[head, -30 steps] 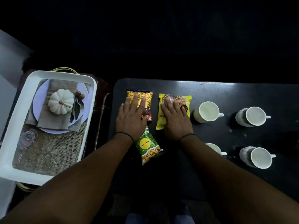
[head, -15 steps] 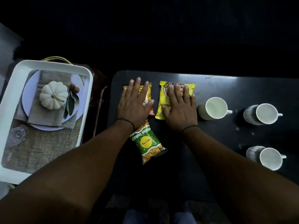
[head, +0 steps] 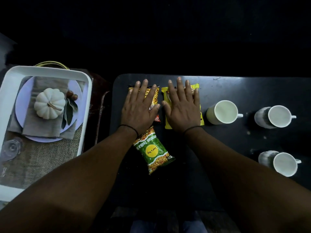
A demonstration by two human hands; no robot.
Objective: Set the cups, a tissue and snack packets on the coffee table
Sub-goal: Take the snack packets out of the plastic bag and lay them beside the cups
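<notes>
Three snack packets lie on the black coffee table (head: 235, 91). My left hand (head: 140, 109) lies flat with straight fingers on an orange-and-red packet (head: 154, 96) near the table's far edge. My right hand (head: 182, 108) presses flat on a yellow packet (head: 196, 88) just to the right of it. A green packet (head: 154, 151) lies nearer to me, its top end under my left wrist. Three white cups show on the right: one (head: 222, 112) beside the yellow packet, one (head: 276, 116) farther right, one (head: 282, 163) at the near right.
A white tray (head: 50, 71) sits to the left of the table. It holds a pale plate (head: 18, 108), a folded grey napkin (head: 42, 128), a small white pumpkin (head: 49, 103), burlap cloth (head: 43, 158) and a clear glass (head: 11, 147). The surroundings are dark.
Both hands have slid the orange and yellow packets away from me toward the table's far edge, and the fingers have spread flatter. The fourth cup is now hidden under my right forearm.
</notes>
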